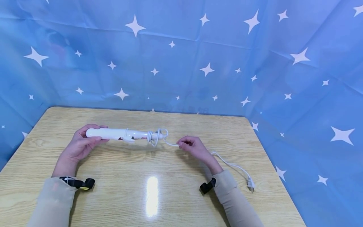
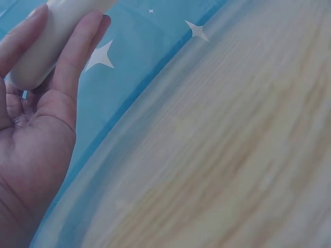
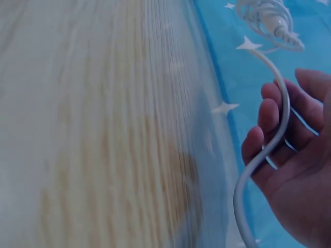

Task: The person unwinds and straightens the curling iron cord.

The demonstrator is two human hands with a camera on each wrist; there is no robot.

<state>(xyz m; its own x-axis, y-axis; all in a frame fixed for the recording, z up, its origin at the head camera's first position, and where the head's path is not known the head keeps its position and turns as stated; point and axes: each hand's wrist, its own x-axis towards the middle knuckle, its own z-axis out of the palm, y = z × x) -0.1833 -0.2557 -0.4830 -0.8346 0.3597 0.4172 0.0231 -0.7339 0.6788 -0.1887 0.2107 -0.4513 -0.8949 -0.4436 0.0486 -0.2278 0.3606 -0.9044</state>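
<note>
A white curling iron (image 1: 109,133) is held level above the table, its rounded thick end to the left. My left hand (image 1: 83,143) grips that rounded end between thumb and fingers; in the left wrist view the white end (image 2: 39,62) lies within the fingers. White power cord (image 1: 171,144) is wound in several turns around the iron's right end. To the right of it, my right hand (image 1: 194,147) holds the cord with curled fingers. In the right wrist view the cord (image 3: 279,121) runs across the fingers, with the wound loops (image 3: 264,18) beyond.
The cord's loose end trails right across the wooden table (image 1: 119,189) to a two-pin plug (image 1: 250,184) lying there. Behind the table hangs a blue cloth (image 1: 181,82) with white stars. Each wrist wears a black camera strap (image 1: 76,183).
</note>
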